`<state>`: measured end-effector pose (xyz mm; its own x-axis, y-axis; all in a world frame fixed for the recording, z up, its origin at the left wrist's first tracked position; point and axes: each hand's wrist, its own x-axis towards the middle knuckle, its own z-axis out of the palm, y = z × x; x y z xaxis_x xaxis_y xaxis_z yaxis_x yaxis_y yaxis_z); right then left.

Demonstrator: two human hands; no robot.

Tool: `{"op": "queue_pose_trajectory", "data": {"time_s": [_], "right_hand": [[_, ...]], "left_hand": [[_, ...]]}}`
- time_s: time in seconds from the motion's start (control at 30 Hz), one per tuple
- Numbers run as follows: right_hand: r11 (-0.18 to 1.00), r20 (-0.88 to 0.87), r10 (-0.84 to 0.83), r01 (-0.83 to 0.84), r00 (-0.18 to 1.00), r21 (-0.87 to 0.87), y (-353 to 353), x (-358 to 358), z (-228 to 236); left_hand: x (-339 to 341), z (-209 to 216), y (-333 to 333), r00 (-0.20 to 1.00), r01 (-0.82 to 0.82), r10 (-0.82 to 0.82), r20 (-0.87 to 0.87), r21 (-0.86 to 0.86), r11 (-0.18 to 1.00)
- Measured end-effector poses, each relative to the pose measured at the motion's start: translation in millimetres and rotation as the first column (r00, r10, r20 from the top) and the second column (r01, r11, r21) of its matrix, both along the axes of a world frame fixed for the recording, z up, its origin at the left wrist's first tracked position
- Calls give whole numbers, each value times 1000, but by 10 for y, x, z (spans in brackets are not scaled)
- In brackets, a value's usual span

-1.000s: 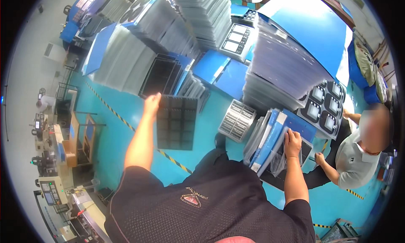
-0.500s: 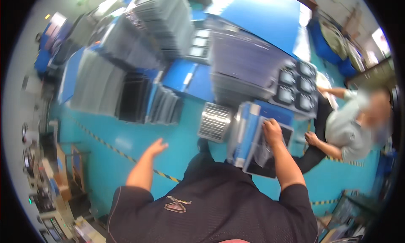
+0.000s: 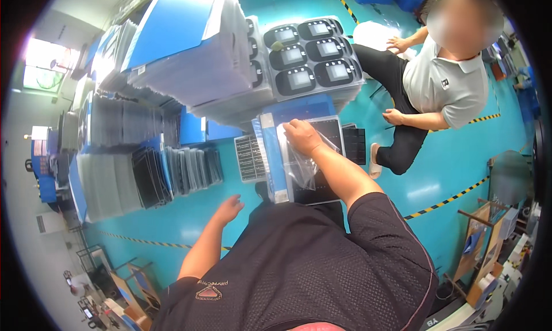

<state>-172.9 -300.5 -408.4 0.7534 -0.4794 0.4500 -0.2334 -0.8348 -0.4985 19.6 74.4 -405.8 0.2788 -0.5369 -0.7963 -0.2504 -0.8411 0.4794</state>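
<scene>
My right hand [image 3: 302,137] is closed on the upper end of a crumpled clear plastic bag [image 3: 306,173]. The bag lies over a black panel sheet [image 3: 328,135] with pale edges, on a stack in front of me. Beneath and to the left of that sheet shows a blue binder-like board [image 3: 270,153] with a lighter strip. My left hand [image 3: 230,209] hangs in the air to the left, fingers loosely spread and holding nothing. A metal-look slotted panel [image 3: 250,158] stands between that hand and the stack.
Tall stacks of clear sheets [image 3: 195,78] topped by a blue board [image 3: 172,26] rise ahead. Black moulded panels with windows [image 3: 299,78] lie beside them. Upright sheets [image 3: 109,181] line the left. A seated co-worker [image 3: 448,84] is at right. Striped tape [image 3: 448,201] marks the turquoise floor.
The view has swung to the right, so the stacks sit further left and the co-worker shows more fully. My right hand stays on the plastic bag; my left stays free.
</scene>
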Motion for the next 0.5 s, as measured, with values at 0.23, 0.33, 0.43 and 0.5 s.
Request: {"op": "queue_pose_trajectory", "data": {"time_s": [0.23,0.33,0.43,0.5], "right_hand": [[998,26,-5,7,1000,-66,-95,-67,-75],[997,26,-68,67,997,37,-57,34,23],[997,-117,-62,57,991,-46,-84,15,-38],[992,-116,-101,92,988,-82,-8,34,-39]], "left_hand": [[-112,346,-798,965,260,-249,77,-196,946],[-68,306,-793,962,273,-264,71,-244,930],[-32,266,-895,972,201,-225,-63,-267,943],[-45,365,-978,969,210,-241,-62,-316,925]]}}
